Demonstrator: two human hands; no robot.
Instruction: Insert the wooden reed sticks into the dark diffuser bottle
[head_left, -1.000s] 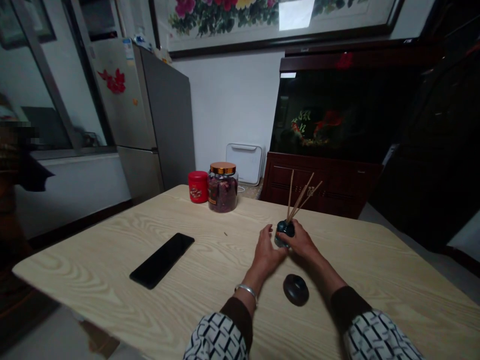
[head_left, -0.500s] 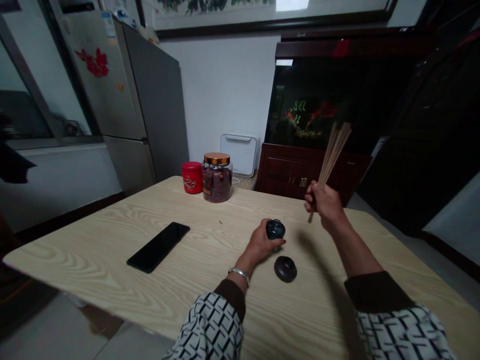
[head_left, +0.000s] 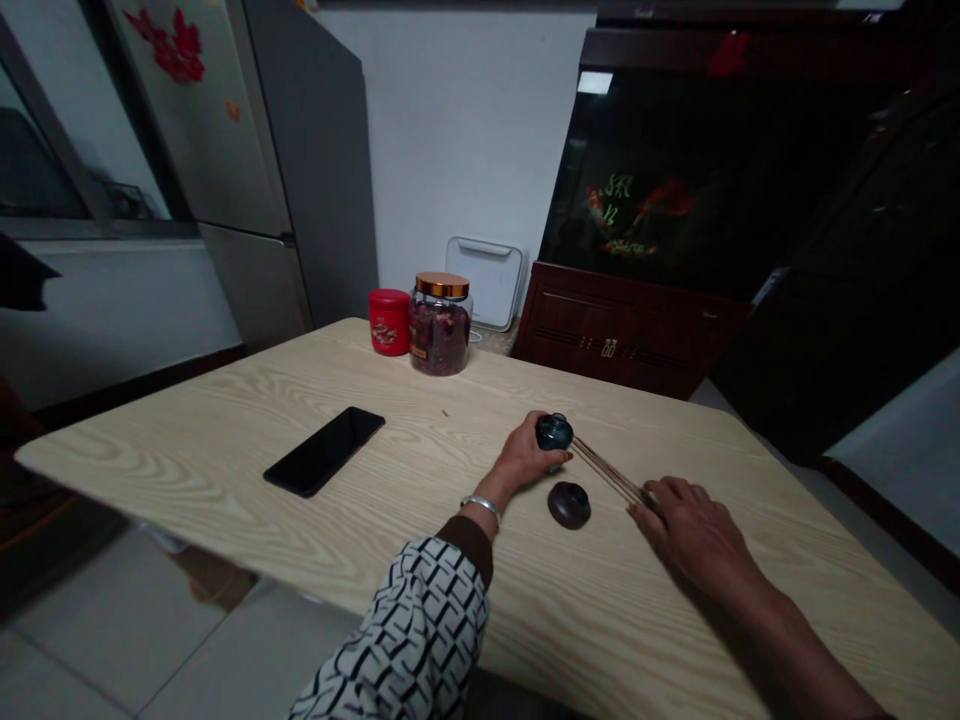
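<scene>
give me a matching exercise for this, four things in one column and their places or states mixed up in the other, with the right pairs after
Things
1. small dark glass bottle
2. round dark brown lid
3. flat black rectangular phone
4. thin brown sticks

Places or states
a. slanting, one end at the right hand
b. untouched, farthest left of the four
c. with the left hand curled around it
d. untouched, between the two hands in the picture

Right pairs: 1-c, 2-d, 3-b, 4-a
</scene>
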